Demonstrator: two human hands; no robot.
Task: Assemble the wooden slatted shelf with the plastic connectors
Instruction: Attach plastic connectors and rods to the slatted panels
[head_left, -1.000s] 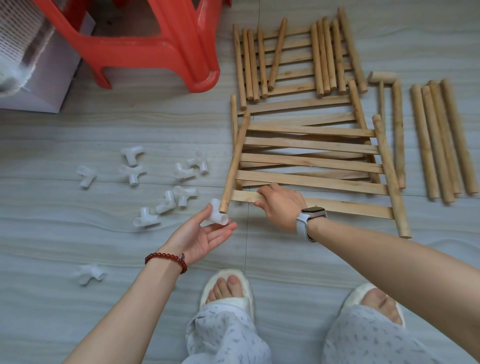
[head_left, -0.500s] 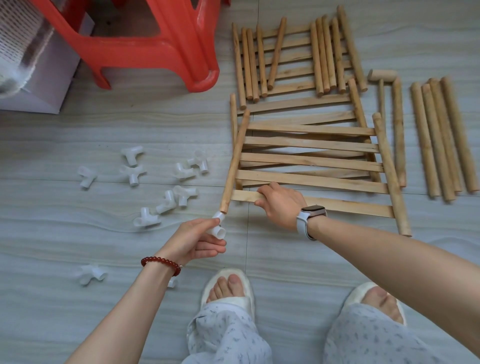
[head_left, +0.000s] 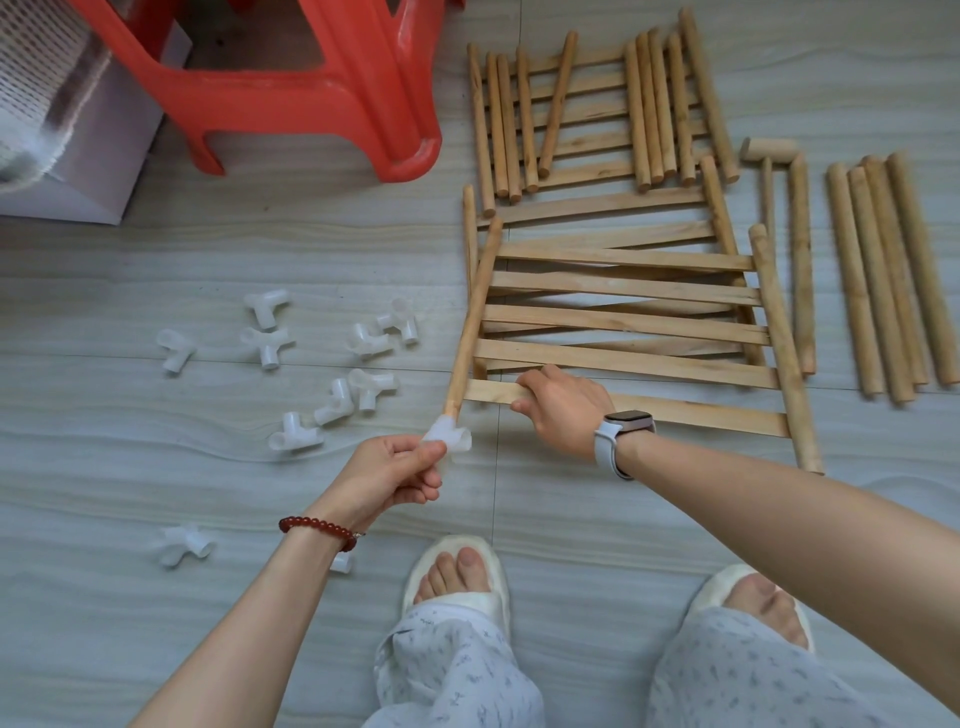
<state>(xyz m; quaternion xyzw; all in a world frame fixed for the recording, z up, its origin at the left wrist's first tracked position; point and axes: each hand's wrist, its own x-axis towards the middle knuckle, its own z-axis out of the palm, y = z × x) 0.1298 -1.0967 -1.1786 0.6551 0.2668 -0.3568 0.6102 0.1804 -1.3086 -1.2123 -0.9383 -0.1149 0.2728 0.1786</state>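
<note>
Pinching a white plastic connector (head_left: 448, 438) in my left hand (head_left: 396, 475), I have it at the near end of the slatted panel's (head_left: 623, 322) left rail (head_left: 470, 332), at about 7 o'clock of the panel, while my right hand (head_left: 563, 408) grips the nearest slat (head_left: 701, 413). If the socket meets the rail off-axis it could jam or skid off; a loosening right-hand grip would let the panel slide across the floor (head_left: 156, 260).

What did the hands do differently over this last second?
The left hand closed from an open palm to pinch the white connector and brought it up onto the near end of the panel's left rail. The right hand kept gripping the nearest slat; the loose connectors stayed put.
</note>
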